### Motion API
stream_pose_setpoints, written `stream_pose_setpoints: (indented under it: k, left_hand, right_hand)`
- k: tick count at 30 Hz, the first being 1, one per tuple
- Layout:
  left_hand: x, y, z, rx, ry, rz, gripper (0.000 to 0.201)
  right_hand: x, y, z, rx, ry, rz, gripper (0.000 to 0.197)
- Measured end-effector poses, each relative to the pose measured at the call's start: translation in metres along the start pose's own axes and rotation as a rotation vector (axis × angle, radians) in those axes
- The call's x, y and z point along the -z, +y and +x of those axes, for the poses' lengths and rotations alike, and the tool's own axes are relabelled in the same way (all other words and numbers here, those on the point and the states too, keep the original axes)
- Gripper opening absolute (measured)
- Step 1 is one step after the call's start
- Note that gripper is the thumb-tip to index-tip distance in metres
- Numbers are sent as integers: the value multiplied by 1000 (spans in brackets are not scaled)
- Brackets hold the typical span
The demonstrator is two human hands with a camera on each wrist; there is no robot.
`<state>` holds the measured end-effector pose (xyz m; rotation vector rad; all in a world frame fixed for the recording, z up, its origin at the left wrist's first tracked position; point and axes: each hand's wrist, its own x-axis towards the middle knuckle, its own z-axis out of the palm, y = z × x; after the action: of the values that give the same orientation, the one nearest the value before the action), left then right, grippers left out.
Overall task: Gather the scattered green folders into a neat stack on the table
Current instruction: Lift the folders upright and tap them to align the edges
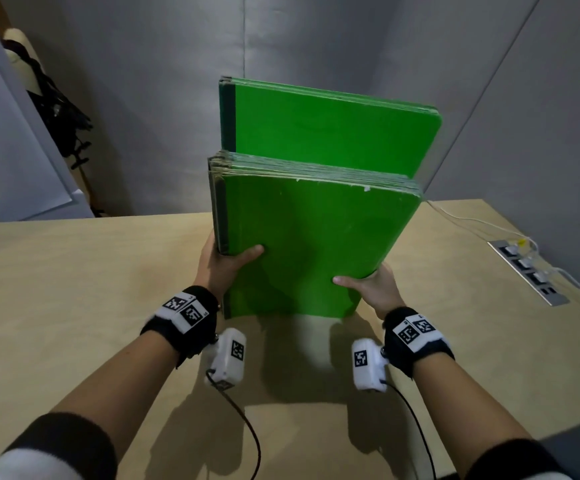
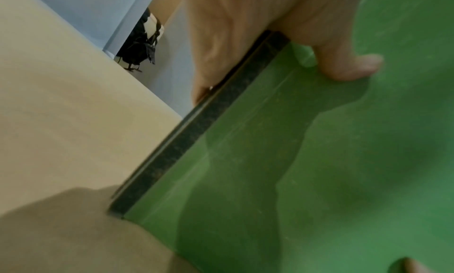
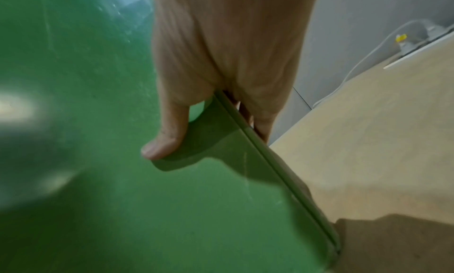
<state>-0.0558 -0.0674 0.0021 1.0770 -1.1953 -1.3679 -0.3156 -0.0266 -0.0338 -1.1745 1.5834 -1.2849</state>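
Observation:
A thick bundle of green folders stands on its lower edge on the tan table, tilted toward me. Behind it one or more green folders stick up higher. My left hand grips the bundle's dark-spined left edge, thumb on the front cover and fingers behind. My right hand grips the right edge the same way. In the left wrist view the thumb lies on the green cover beside the dark spine. In the right wrist view the thumb presses the cover.
A power strip with plugged white cables is set in the table at the right, near the grey wall. A coat stand with dark items stands beyond the table's far left corner.

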Motion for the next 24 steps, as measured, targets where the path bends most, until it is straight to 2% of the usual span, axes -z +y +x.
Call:
stream_pose_setpoints:
  k: [1, 3, 6, 10, 14, 18, 20, 22, 24]
  left_hand:
    - [-1, 0, 0, -15, 18, 3, 43]
    - [-1, -1, 1, -35, 42, -2, 40]
    - [1, -5, 1, -49, 48, -3, 54]
    - [6, -9, 0, -64, -17, 34, 59]
    - [11, -10, 5, -1, -64, 29, 94]
    - [12, -10, 5, 43, -96, 12, 84]
    - [14, -10, 4, 52, -122, 4, 83]
    - [17, -8, 4, 62, -151, 1, 93]
    - [18, -5, 4, 61, -166, 0, 105]
  right_hand:
    - [0, -1, 0, 14, 14, -8, 61]
    - [0, -1, -1, 17, 28, 2, 61]
    - [2, 0, -3, 19, 37, -6, 63]
    - [1, 5, -4, 7, 18, -36, 65]
    - [-3, 6, -5, -33, -38, 52, 68]
    - [-5, 3, -7, -60, -74, 192, 72]
    - [-3, -1, -8, -62, -105, 251, 85]
    - [2, -7, -6, -67, -120, 283, 100]
    - [5, -10, -3, -71, -126, 289, 106]
